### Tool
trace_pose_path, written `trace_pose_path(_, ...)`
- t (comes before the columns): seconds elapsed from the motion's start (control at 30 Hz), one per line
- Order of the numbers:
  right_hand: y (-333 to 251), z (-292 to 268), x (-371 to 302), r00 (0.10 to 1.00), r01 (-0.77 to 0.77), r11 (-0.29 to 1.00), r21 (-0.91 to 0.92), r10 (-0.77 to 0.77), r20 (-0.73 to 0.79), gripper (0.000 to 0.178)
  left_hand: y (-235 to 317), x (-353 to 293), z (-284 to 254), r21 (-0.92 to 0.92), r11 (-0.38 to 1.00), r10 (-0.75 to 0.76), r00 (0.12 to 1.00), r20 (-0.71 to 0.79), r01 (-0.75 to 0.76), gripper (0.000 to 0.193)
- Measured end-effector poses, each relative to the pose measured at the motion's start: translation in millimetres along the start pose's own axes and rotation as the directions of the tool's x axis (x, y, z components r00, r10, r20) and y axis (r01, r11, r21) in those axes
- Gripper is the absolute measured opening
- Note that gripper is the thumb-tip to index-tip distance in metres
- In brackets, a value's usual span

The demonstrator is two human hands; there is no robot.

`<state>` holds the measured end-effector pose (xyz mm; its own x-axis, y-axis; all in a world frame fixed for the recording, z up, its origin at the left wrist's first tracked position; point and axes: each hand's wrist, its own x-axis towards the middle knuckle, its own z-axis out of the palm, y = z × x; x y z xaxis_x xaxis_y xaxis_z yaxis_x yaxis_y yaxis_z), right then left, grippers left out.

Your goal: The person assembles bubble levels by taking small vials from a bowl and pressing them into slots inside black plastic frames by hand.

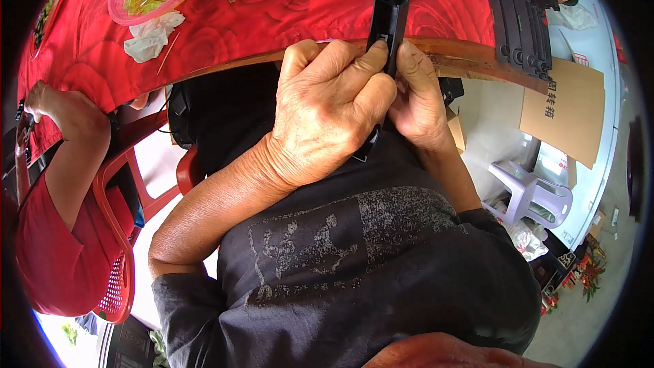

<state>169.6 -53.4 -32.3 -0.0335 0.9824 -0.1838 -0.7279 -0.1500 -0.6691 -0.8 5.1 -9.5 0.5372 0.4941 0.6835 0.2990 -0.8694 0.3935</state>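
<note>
A long, narrow black plastic part (390, 17) with a raised rim and a hooked far end is held upright in front of me, over the table edge. My left hand (330, 99) is closed around its near portion, the fingertips pressing into its channel. My right hand (421, 99) grips the same part from the right side, thumb and fingers against its edge. The near end pokes out below my left hand; the middle is hidden by my fingers. Whether a small piece sits under the fingertips, I cannot tell.
A red rose-patterned cloth (300, 0) covers the table. On it are a pink basket (117, 10) of small yellowish clear pieces, crumpled tissue (153, 37) and several similar black parts (521, 24). A co-worker's arm (75, 123) rests at left. A lilac stool (528, 191) stands right.
</note>
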Motion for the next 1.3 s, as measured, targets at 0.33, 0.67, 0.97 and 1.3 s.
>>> trace_pose_path(0.33,2,5,5,0.987,-0.013,0.998,-0.064,0.003,-0.16,0.03,-4,5,-8,-0.069,0.993,-0.089,0.989,0.118,0.097,0.022)
trace_pose_path(0.67,0,0,8,0.982,-0.021,0.999,-0.041,0.013,-0.188,0.039,-28,44,-25,-0.06,0.978,-0.185,0.968,0.168,0.197,0.014)
trace_pose_path(0.97,-10,22,8,0.942,-0.173,0.971,-0.164,0.115,-0.314,0.039,-29,61,-41,-0.03,0.989,-0.122,0.912,0.393,0.145,0.012)
trace_pose_path(1.3,-4,11,12,0.934,-0.335,0.923,-0.187,0.299,-0.198,0.038,-19,44,-42,0.041,0.938,-0.314,0.79,0.526,0.345,0.019)
